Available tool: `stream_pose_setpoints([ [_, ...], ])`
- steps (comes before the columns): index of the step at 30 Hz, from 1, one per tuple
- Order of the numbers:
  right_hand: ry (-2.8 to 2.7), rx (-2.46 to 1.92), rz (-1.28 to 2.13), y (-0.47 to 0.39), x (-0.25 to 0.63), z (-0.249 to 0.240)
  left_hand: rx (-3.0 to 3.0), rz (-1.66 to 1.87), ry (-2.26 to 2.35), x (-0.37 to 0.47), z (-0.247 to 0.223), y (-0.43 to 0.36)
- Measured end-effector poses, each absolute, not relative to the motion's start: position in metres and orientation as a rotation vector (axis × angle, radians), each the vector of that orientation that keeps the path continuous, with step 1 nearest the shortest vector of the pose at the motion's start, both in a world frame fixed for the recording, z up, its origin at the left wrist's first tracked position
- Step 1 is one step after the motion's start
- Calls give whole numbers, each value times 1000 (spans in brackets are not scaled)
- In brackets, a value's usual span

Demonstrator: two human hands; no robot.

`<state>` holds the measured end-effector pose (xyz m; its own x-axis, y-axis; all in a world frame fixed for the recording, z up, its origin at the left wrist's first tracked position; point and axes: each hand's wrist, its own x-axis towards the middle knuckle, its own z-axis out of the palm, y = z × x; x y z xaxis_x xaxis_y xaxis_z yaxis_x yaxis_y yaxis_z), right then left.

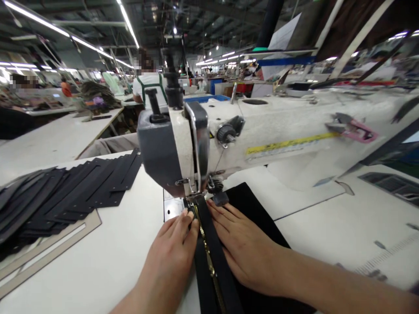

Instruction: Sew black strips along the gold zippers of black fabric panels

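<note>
Zipper at sewing machine

Head view: gold-toothed, it runs toward the needle area on black material. The left hand bunches its fingers there; whether they pinch, I cannot tell. The right hand lies flat, fingers nearly together.

dark metal ceiling, bright strip lights, white worktables beyond

Left hand curled, right hand flat, both palms down
</note>
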<state>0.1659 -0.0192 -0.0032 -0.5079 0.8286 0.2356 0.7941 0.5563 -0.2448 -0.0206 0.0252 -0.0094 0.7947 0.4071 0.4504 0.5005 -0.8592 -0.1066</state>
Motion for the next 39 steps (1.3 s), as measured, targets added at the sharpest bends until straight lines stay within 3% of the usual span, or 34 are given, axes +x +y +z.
stream_pose_setpoints([
  [19, -2448, -1180, 71, -37, 165, 9, -2833, -477, -982, -15, -1, 31],
  [23, -2420, -893, -204, -63, 156, -1, -2847, -530, -1033, -16, -2, 31],
  [29, -2157, -805, -692, -76, 126, -23, -2822, -600, -989, -21, -3, 32],
  [39, -2054, -776, -693, -79, 123, -26, -2809, -612, -788, -33, -5, 18],
])
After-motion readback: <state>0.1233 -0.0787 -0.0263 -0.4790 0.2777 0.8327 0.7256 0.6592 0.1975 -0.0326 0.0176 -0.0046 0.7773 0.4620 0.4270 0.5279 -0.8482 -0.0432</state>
